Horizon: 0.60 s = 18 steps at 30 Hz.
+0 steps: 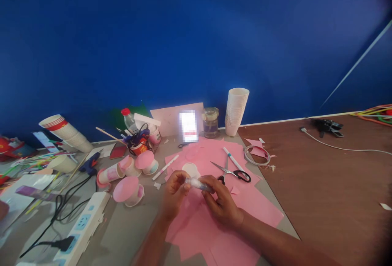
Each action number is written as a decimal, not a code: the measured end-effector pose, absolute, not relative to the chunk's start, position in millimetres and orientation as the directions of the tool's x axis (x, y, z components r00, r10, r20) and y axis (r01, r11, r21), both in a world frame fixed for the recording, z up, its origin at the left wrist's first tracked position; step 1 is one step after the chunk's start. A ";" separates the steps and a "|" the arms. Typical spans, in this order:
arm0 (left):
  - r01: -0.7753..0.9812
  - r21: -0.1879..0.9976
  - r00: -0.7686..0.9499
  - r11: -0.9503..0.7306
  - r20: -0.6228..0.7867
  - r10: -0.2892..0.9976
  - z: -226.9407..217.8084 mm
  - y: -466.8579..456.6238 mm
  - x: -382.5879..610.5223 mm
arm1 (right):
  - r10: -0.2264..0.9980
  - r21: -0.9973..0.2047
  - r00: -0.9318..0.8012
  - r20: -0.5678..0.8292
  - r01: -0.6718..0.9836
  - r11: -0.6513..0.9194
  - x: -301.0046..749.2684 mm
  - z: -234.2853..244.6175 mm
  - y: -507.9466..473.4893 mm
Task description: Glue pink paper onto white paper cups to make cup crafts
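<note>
Both my hands meet over a spread of pink paper sheets (214, 225). My left hand (173, 194) and my right hand (222, 204) are each closed on an end of a small clear tube (196, 183), probably a glue stick, held level between them. A white paper disc (190, 170) lies just beyond my fingers. Black-handled scissors (234, 172) lie open on the pink paper to the right, with a white pen (232, 158) beside them.
Pink-covered paper cups (128, 190) lie at the left, near a glue gun (90, 164), a white power strip (84, 227) and black cords. A stack of white cups (236, 110), a glass jar (210, 122) and a tape roll (256, 154) stand further back. Brown table (321, 188) at right.
</note>
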<state>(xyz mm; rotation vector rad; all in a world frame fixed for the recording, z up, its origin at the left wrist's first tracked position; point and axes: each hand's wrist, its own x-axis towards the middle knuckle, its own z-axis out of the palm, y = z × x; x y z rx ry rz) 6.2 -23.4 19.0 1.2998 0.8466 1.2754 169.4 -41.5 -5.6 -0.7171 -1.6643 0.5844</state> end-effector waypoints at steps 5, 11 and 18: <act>-0.023 0.947 0.157 -0.322 0.321 0.934 22.3 -27.6 9.4 | 0.693 -0.679 -0.175 0.699 0.142 0.721 171.1 -6.7 -42.2; 0.208 0.793 0.175 -0.572 0.546 0.820 6.5 -31.4 6.0 | 0.721 -0.713 -0.183 0.669 0.116 0.691 170.4 -6.2 -47.5; 0.612 0.247 0.257 -0.751 0.836 0.484 8.9 -35.0 8.0 | 0.720 -0.716 -0.211 0.661 0.111 0.689 169.5 -3.2 -52.1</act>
